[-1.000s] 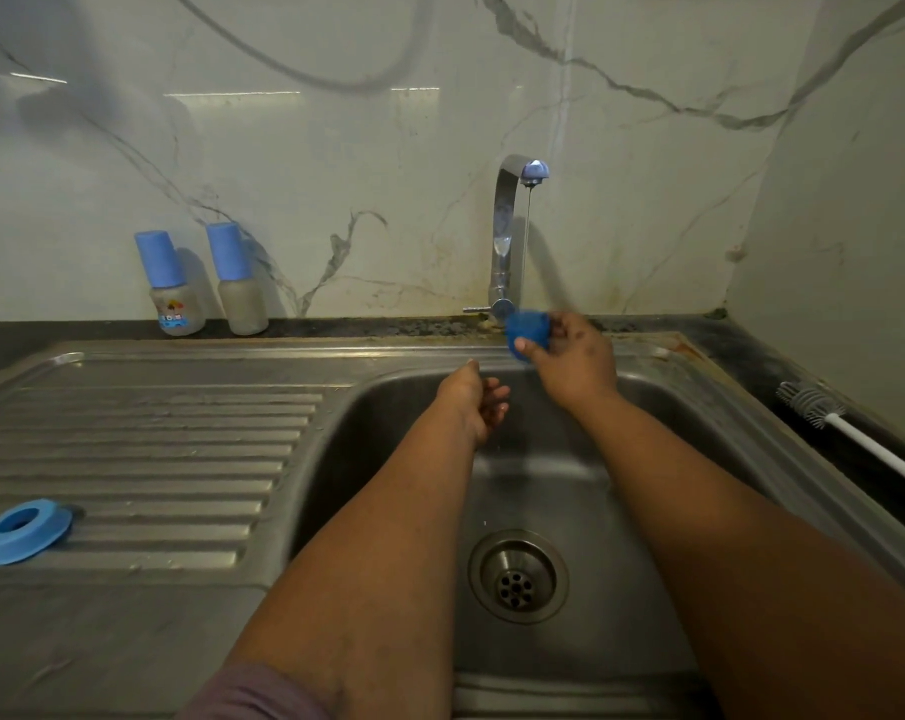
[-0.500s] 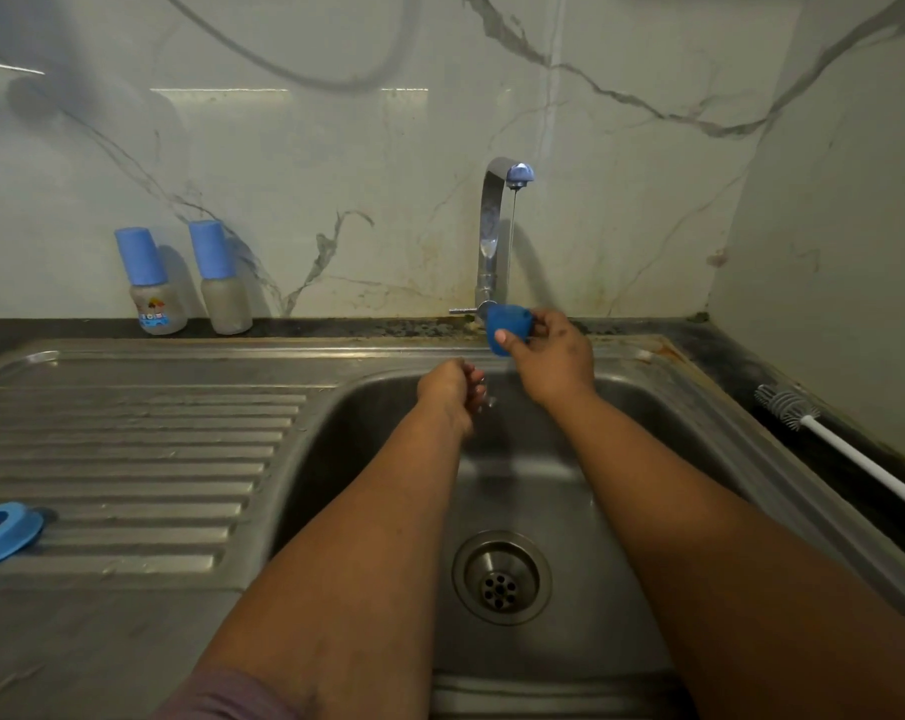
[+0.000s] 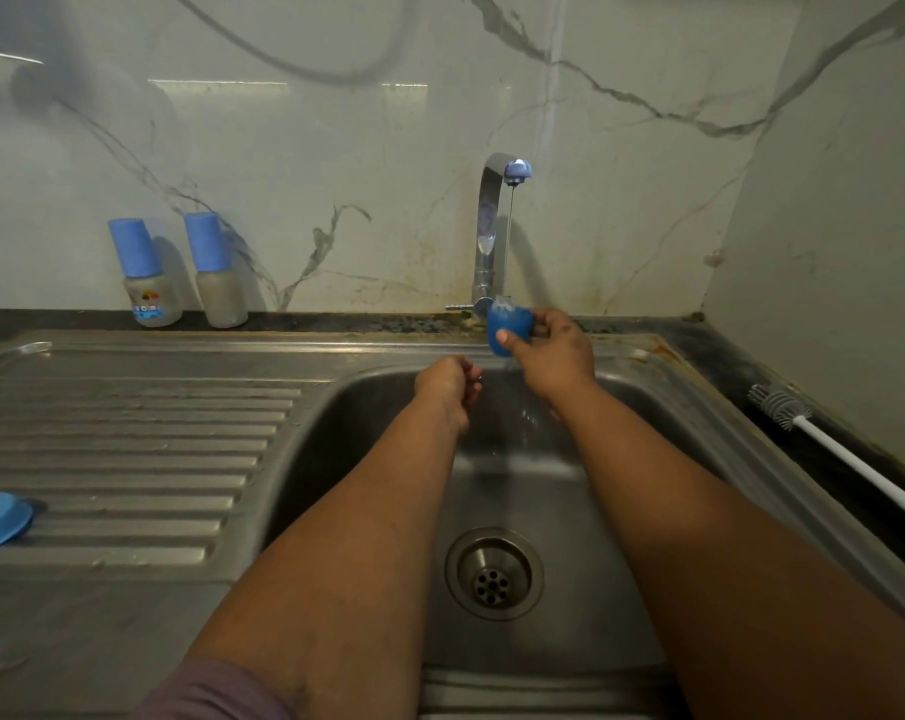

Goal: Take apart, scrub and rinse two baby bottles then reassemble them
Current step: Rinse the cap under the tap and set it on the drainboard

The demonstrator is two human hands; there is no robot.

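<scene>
Cap [image 3: 508, 330] raised under tap [image 3: 494, 226] | right grip [image 3: 554, 350] pinches cap | left grip [image 3: 448, 384] clenched

I'm looking at a white marble-patterned wall [image 3: 336, 148] with grey veins at twelve o'clock, meeting a plain pale side wall [image 3: 829, 252] at two o'clock. Strip-light reflections glint across the glossy tile at eleven. A dark stone worktop [image 3: 336, 320] runs beneath it, grimy along the seam. Set into it is a stainless steel sink [image 3: 367, 407] with a ribbed draining board [image 3: 128, 449] at nine and a round drain [image 3: 493, 573] at six. A chrome tap [image 3: 492, 226] stands at twelve, possibly stained around its base.
</scene>
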